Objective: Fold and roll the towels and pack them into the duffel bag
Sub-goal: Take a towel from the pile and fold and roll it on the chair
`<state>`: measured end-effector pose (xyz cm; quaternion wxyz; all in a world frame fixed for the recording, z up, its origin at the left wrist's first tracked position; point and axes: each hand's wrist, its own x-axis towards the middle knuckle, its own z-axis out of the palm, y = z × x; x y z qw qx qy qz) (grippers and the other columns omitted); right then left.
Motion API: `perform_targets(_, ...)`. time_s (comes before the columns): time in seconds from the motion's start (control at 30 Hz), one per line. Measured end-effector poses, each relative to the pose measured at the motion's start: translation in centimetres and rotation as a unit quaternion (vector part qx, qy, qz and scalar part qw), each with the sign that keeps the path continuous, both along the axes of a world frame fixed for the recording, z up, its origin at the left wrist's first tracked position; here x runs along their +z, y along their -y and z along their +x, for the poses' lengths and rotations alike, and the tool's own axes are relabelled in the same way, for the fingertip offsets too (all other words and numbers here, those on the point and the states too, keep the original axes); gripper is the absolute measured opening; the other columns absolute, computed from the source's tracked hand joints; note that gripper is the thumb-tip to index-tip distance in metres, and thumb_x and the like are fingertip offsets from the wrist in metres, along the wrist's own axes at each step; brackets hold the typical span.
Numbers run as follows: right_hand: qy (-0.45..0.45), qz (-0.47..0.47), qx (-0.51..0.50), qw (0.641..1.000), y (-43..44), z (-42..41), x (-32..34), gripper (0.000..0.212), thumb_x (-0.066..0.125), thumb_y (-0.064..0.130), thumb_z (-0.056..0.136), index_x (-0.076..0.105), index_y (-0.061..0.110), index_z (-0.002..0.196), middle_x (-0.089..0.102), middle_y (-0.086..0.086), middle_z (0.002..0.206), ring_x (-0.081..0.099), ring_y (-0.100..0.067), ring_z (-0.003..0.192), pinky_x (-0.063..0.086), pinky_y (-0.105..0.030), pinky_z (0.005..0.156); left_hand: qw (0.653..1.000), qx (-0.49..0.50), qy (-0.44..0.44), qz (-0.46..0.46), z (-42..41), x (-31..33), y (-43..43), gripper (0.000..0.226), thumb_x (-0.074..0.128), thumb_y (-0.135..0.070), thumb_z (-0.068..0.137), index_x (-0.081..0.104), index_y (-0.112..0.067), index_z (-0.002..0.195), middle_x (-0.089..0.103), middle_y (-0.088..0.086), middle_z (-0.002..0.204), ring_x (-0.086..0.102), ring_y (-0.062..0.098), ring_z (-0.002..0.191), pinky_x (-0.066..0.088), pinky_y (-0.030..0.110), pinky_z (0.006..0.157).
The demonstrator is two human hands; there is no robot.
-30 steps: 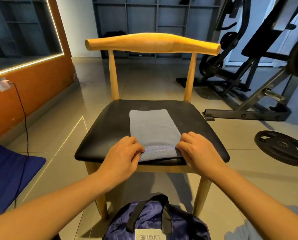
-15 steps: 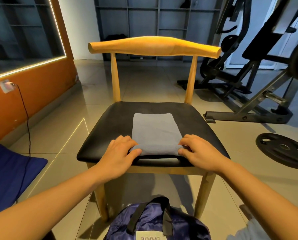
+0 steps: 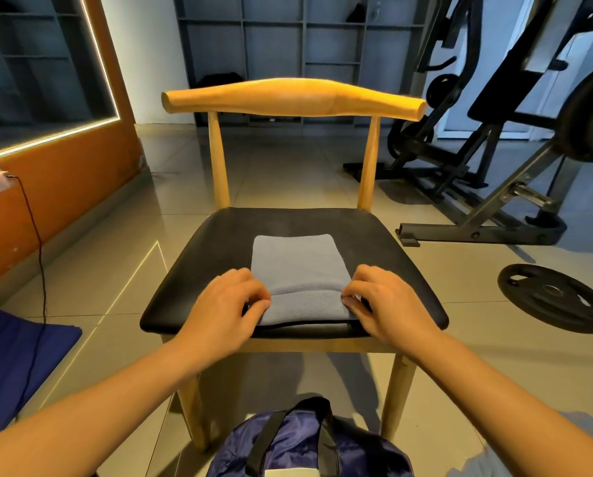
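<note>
Towel (image 3: 298, 270) pinched by left hand (image 3: 222, 311), right hand (image 3: 388, 304).

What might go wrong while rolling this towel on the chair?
The grey-blue folded towel is being rolled at the front edge of the black padded chair seat, so it might slide off. The left hand and right hand pinch only the roll's ends, so its middle may loosen.
</note>
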<state>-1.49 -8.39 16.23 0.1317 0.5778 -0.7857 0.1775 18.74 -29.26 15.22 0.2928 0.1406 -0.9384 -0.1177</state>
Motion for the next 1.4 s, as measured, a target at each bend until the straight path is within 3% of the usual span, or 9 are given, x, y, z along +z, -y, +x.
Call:
perform_targets(0.13,-0.029,0.055,0.011,0.998,-1.0,-0.1,-0.6,0.039,0.063,0.055,0.092,0.065,0.029,0.119,0.057,0.009,0.113,0.051,-0.011,0.095,0.035,-0.020,0.077,0.994,-0.024,0.052,-0.097,0.8,-0.7,1.4,0.035,0.072,-0.056,0.085,0.072,-0.032,0.111,0.059,-0.014,0.103,0.051,0.007,0.091,0.049,0.027,0.077)
perform_targets(0.23,-0.021,0.054,0.000,0.998,-0.7,0.0,-0.4,0.033,0.060,0.050,0.096,0.063,0.028,0.120,0.057,0.008,0.112,0.052,-0.013,0.096,0.034,-0.019,0.076,0.992,-0.011,0.060,-0.108,0.9,-0.9,1.4,0.037,0.071,-0.052,0.087,0.070,-0.030,0.117,0.061,-0.009,0.112,0.052,0.010,0.099,0.050,0.029,0.082)
perform_targets(0.47,0.107,0.096,-0.024,0.989,0.1,0.2,1.4,0.029,0.050,0.046,0.101,0.063,0.023,0.090,0.049,0.008,0.089,0.050,-0.011,0.083,0.046,-0.030,0.069,0.995,0.015,0.092,0.036,0.0,-0.2,1.2,0.020,0.047,-0.040,0.104,0.062,-0.028,0.104,0.051,-0.016,0.110,0.043,0.005,0.102,0.039,0.027,0.092)
perform_targets(0.57,0.161,0.112,-0.050,0.979,0.6,0.1,1.2,0.036,0.050,0.041,0.100,0.060,0.016,0.076,0.050,0.000,0.084,0.051,-0.016,0.076,0.044,-0.032,0.065,0.985,0.030,0.143,0.091,-0.4,-0.1,1.1,0.032,0.037,-0.034,0.106,0.057,-0.019,0.086,0.048,-0.009,0.098,0.043,0.011,0.096,0.043,0.035,0.090)
perform_targets(0.7,0.171,0.086,-0.078,0.978,0.9,-0.3,1.0,0.033,0.054,0.047,0.096,0.058,0.018,0.080,0.054,0.001,0.084,0.055,-0.015,0.075,0.050,-0.036,0.067,0.979,0.081,0.144,0.120,-1.3,0.4,1.3,0.042,0.042,-0.040,0.104,0.064,-0.009,0.085,0.055,0.001,0.092,0.048,0.017,0.089,0.049,0.039,0.086)
perform_targets(0.8,0.148,0.012,-0.070,0.986,0.8,-0.4,1.0,0.020,0.064,0.050,0.092,0.056,0.031,0.094,0.054,0.013,0.093,0.054,-0.010,0.083,0.048,-0.025,0.067,0.979,0.089,0.060,0.171,-1.5,0.7,1.3,0.020,0.059,-0.044,0.097,0.062,-0.025,0.090,0.059,-0.008,0.090,0.054,0.013,0.089,0.053,0.034,0.081)
perform_targets(0.97,-0.013,-0.020,-0.003,1.000,0.3,-0.5,-0.1,0.029,0.052,0.052,0.097,0.068,0.029,0.103,0.057,0.011,0.100,0.053,-0.012,0.089,0.037,-0.024,0.073,0.999,0.031,-0.039,0.001,-0.9,-0.1,1.1,0.018,0.063,-0.042,0.096,0.073,-0.027,0.094,0.062,-0.015,0.095,0.052,0.008,0.090,0.052,0.036,0.080)
perform_targets(1.13,-0.040,0.055,0.004,0.998,-0.6,-0.8,-0.6,0.049,0.043,0.066,0.091,0.060,0.030,0.121,0.056,0.012,0.110,0.051,-0.012,0.094,0.033,-0.023,0.076,0.996,0.004,0.052,-0.075,-0.1,-1.2,2.4,0.060,0.048,-0.073,0.087,0.067,-0.029,0.123,0.060,-0.013,0.118,0.050,0.007,0.107,0.046,0.028,0.091)
perform_targets(1.4,0.077,0.092,-0.015,0.993,0.8,-0.6,1.1,0.035,0.047,0.052,0.099,0.062,0.024,0.086,0.049,0.010,0.093,0.044,-0.008,0.088,0.034,-0.029,0.077,0.994,0.033,0.092,0.045,-0.6,-0.3,2.4,0.048,0.031,-0.060,0.100,0.067,-0.027,0.100,0.047,-0.017,0.114,0.039,0.004,0.105,0.039,0.030,0.097)
